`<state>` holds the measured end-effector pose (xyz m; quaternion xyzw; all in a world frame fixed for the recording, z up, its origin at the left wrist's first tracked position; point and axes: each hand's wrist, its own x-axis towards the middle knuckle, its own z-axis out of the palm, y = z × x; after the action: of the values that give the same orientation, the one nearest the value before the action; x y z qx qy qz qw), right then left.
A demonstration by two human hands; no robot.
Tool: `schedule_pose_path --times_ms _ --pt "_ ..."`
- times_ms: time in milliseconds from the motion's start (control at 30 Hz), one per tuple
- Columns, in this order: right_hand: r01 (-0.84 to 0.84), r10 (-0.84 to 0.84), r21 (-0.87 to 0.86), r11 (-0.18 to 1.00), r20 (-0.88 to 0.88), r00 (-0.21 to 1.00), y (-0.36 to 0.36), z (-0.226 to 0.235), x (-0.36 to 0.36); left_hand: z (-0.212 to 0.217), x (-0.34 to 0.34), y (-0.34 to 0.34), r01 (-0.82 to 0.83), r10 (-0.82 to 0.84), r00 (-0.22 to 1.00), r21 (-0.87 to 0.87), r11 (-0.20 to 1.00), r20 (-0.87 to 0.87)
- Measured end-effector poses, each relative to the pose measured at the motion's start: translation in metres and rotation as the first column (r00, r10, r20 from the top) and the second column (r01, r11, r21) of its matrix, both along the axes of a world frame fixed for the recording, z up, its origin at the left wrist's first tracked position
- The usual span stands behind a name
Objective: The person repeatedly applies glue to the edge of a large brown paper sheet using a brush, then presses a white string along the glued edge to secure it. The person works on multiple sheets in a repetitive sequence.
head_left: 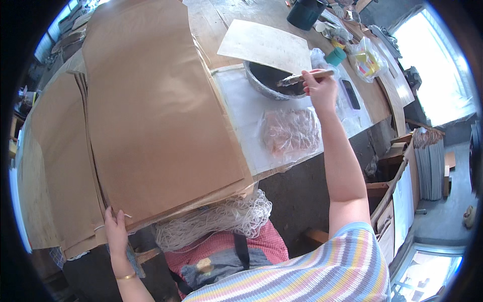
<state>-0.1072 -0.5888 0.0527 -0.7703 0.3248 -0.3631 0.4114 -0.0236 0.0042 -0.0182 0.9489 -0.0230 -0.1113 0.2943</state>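
One hand (321,91), the right, closes round a brush (293,79), likely light; the left hand (116,234), loosely curled, hold unclear, meets paper (161,116), probably floppy, best edge-held.

Bowl (266,89) sat just left of the grip on the brush (297,79), phone (350,94) just right, kraft paper stack (161,110) way left.

There is room over the brown paper (156,110), but a pale board (266,45) seems to block the back of the bowl (262,88)
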Motion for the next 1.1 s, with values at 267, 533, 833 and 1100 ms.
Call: schedule_pose_path --times_ms 267,533,833,1100 --pt "0.052 -0.055 -0.043 0.998 -0.054 0.997 0.006 0.027 0.002 0.044 -0.101 0.008 0.436 -0.596 0.801 0.737 0.516 -0.057" --pt "-0.021 -0.078 -0.312 0.950 -0.301 0.951 -0.011 0.037 0.012 -0.062 -0.127 -0.033 0.767 -0.827 0.548 0.317 0.558 0.128" --pt "-0.450 0.442 -0.027 0.892 0.248 0.862 0.240 0.038 -0.043 -0.017 -0.119 -0.019 0.616 -0.612 0.627 0.173 0.768 0.483" --pt "-0.901 0.906 -0.260 0.346 -0.157 0.393 0.341 0.006 0.009 -0.018 -0.118 0.048 0.340 -0.340 0.928 0.029 0.940 0.151"
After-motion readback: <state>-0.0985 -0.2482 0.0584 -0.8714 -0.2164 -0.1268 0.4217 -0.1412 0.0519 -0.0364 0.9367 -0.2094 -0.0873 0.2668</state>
